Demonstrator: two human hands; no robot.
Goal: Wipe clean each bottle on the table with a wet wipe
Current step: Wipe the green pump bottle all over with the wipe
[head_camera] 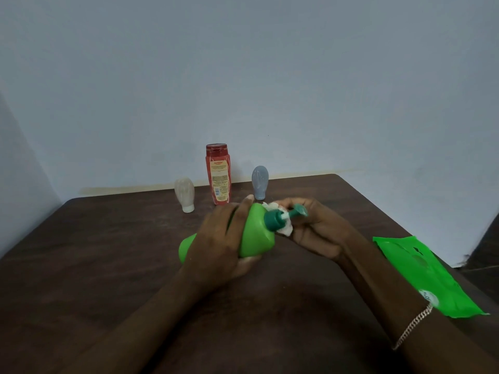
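A bright green pump bottle lies tilted above the table, its dark green pump head pointing right. My left hand wraps around its body. My right hand presses a crumpled white wet wipe against the pump neck. At the back of the table stand a red bottle, a whitish squeeze bottle on its cap to the left, and a grey-blue squeeze bottle on its cap to the right.
A green pack of wet wipes lies flat at the right edge of the dark brown table. A pale wall stands close behind the table. A chain bracelet circles my right wrist.
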